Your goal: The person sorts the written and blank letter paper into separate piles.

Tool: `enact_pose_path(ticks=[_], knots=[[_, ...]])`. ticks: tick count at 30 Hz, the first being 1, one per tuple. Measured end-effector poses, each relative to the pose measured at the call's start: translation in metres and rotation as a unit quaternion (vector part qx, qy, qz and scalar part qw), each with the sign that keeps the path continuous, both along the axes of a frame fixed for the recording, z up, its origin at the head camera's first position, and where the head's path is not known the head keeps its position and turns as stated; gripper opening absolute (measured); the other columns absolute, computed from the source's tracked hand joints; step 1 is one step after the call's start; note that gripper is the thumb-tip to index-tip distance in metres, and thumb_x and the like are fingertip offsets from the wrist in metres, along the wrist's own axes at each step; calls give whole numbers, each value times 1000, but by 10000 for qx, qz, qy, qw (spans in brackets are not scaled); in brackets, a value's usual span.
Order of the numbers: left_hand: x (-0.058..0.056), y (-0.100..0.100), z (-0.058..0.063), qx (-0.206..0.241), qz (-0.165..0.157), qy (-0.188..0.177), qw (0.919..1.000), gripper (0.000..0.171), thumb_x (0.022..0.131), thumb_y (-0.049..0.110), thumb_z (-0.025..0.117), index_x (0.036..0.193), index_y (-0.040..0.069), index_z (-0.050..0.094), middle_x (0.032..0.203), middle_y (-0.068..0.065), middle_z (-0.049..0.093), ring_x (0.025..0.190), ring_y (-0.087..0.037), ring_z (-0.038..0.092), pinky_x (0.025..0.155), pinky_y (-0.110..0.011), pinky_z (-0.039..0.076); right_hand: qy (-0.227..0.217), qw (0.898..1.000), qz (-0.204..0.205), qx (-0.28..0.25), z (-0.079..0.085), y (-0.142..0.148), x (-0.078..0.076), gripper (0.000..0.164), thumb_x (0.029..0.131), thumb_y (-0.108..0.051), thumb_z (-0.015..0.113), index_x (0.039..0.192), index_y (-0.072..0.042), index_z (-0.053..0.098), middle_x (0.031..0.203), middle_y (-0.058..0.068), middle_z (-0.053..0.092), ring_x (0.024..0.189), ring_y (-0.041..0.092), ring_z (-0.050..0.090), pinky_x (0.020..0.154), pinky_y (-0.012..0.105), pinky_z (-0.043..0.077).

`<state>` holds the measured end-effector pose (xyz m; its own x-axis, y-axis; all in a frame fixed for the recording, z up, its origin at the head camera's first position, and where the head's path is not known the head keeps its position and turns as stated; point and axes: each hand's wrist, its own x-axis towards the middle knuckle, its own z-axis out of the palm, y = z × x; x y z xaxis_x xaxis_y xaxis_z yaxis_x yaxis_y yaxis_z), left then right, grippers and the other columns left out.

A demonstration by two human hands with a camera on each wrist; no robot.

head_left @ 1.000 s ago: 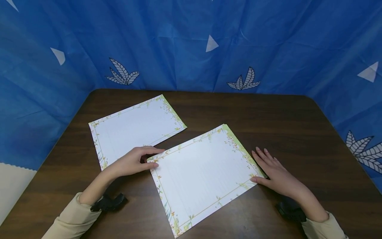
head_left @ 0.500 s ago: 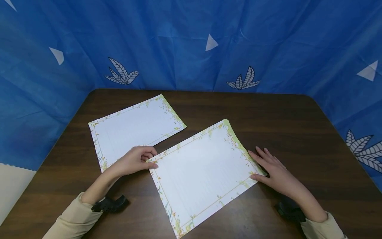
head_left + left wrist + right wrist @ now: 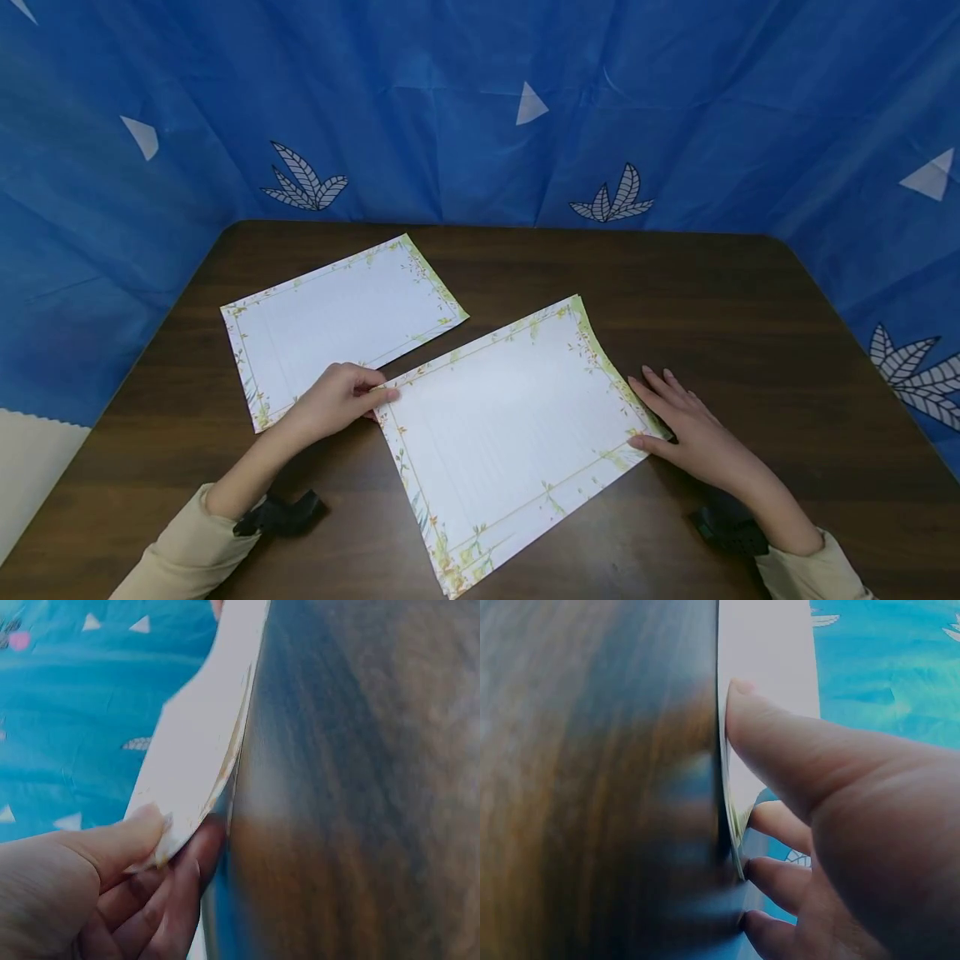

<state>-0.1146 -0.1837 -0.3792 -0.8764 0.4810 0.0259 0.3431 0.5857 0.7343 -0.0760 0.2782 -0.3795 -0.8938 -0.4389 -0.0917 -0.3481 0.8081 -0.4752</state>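
Several sheets of white paper (image 3: 510, 425) with a yellow-green floral border lie at a slant in the middle of the table, edges slightly fanned. My left hand (image 3: 337, 404) pinches their left corner, thumb on top and fingers beneath; the left wrist view shows the corner of the paper (image 3: 187, 742) bent up between them. At the right corner my right hand (image 3: 693, 433) rests with its thumb on the paper and its straight fingers along the edge, touching the table. In the right wrist view the paper's corner (image 3: 739, 825) bends upward beside those fingers.
Another sheet with the same border (image 3: 337, 304) lies at the back left, its near edge partly behind my left hand. The dark wooden table (image 3: 675, 308) ends at a blue printed curtain (image 3: 450, 125). Black straps (image 3: 281, 512) sit on both wrists.
My left fingers have come under the paper's corner and closed with the thumb, raising it a little. The sheets have shifted slightly and their right edge now bows. My right hand has barely moved.
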Motion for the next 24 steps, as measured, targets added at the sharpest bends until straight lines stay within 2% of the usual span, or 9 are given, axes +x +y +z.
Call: enact_pose_path(ticks=[2, 4, 6, 8, 10, 14, 16, 20, 24], knots=[[3, 4, 4, -447, 124, 737, 9962, 16, 91, 16, 63, 82, 6, 71, 65, 3, 60, 57, -9, 53, 56, -28, 46, -17, 10000, 5, -18, 0, 0, 0, 80, 86, -38, 66, 147, -5, 27, 150, 24, 16, 135, 45, 6, 99, 67, 11], [6, 8, 9, -747, 244, 1343, 9878, 16, 92, 15, 62, 98, 6, 74, 79, -2, 67, 68, -15, 60, 65, -33, 49, -22, 10000, 3, -34, 0, 0, 0, 80, 85, -38, 66, 147, -5, 27, 150, 24, 15, 136, 44, 6, 98, 68, 12], [7, 11, 10, -753, 289, 1569, 9843, 22, 91, 13, 62, 109, 4, 70, 100, -8, 68, 89, -22, 64, 78, -40, 50, -27, 10000, -1, -49, 0, 0, 0, 80, 85, -37, 67, 147, -5, 27, 150, 24, 15, 136, 44, 5, 98, 68, 12], [7, 11, 10, -527, 326, 1454, 9874, 23, 91, 11, 62, 112, 2, 69, 107, -10, 66, 97, -25, 63, 81, -41, 50, -24, 10000, -1, -50, 0, 0, 0, 80, 85, -37, 66, 147, -5, 27, 150, 24, 15, 136, 45, 5, 97, 69, 12], [5, 10, 7, -170, 410, 1146, 9924, 22, 90, 9, 63, 110, 1, 69, 104, -9, 67, 87, -20, 64, 74, -35, 52, -18, 10000, 14, -47, -1, 0, 0, 80, 86, -37, 66, 147, -5, 27, 150, 24, 15, 135, 45, 5, 97, 69, 12], [3, 3, 2, 598, 678, 432, 9950, 15, 86, 9, 68, 98, 1, 72, 88, -4, 70, 69, -12, 62, 60, -26, 50, -19, 10000, 48, -41, -1, 0, 0, 80, 86, -37, 66, 147, -4, 27, 150, 24, 15, 135, 45, 5, 97, 69, 11], [1, 1, 0, 812, 803, 145, 9934, 11, 84, 11, 71, 91, 3, 72, 79, -1, 69, 68, -13, 63, 60, -25, 50, -28, 10000, 48, -52, -1, 0, -1, 79, 86, -37, 66, 147, -5, 27, 150, 24, 15, 135, 45, 5, 97, 69, 11], [-1, 0, -1, 952, 920, -192, 9910, 11, 84, 16, 72, 80, 6, 68, 68, 2, 65, 59, -17, 60, 55, -27, 48, -26, 9999, 49, -92, -1, 0, -1, 79, 86, -37, 65, 147, -5, 26, 150, 24, 15, 135, 45, 5, 97, 69, 10], [-1, 2, 0, 860, 910, -186, 9920, 12, 86, 14, 70, 78, 6, 68, 66, 1, 64, 56, -17, 58, 54, -29, 48, -16, 9999, 45, -119, 0, 1, 0, 79, 86, -37, 65, 148, -6, 26, 150, 24, 14, 135, 45, 4, 97, 69, 10]])
